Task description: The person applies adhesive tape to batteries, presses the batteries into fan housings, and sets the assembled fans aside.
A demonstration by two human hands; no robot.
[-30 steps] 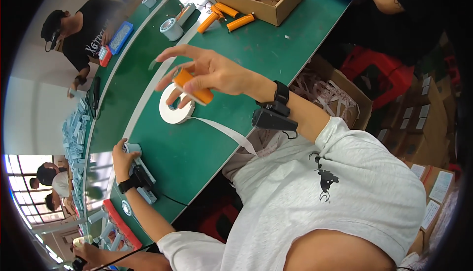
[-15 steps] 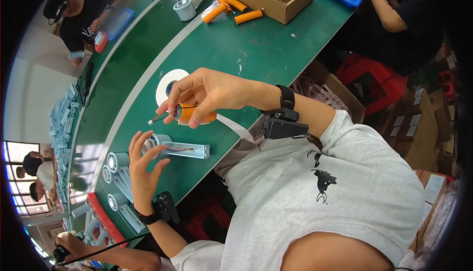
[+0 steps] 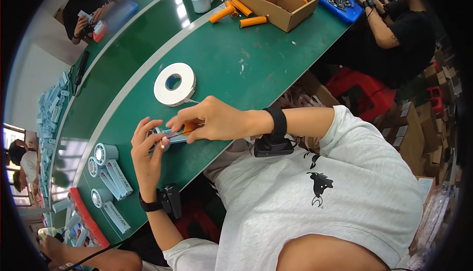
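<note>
Plainly, the work sits in the middle of the bench, where both hands meet over the smooth green tabletop [image 3: 224, 59]. The right hand [image 3: 209, 121] has its thumb and fingers clamped on an orange cylindrical battery cell [image 3: 189, 128], glossy-skinned and mostly covered by the grip. Thin, flexible wires [image 3: 173, 134], red and dark, run from the cell toward eight o'clock. There the left hand [image 3: 148, 145] brings thumb and forefinger together on a small white plug [image 3: 163, 146] (a tiny thing, partly covered by the fingertips), its other fingers curved and spread apart. Just beneath the hands lies a light-blue plastic fan unit [image 3: 179, 139], largely hidden.

Clock directions from the hands: at twelve, near them, a flat disc-shaped roll of white tape [image 3: 186, 84] with a blue core lies on its side. Around one o'clock, well apart, loose orange cells [image 3: 253, 21] lie beside a divided box [image 3: 290, 17] of matt brown cardboard; past it is a shiny blue plastic tray [image 3: 351, 15] heaped with small, dark and silvery parts. Toward eight o'clock, more fan units [image 3: 116, 178] rest together, round heads on long, straight handles, near a red-edged tray [image 3: 88, 217].
</note>
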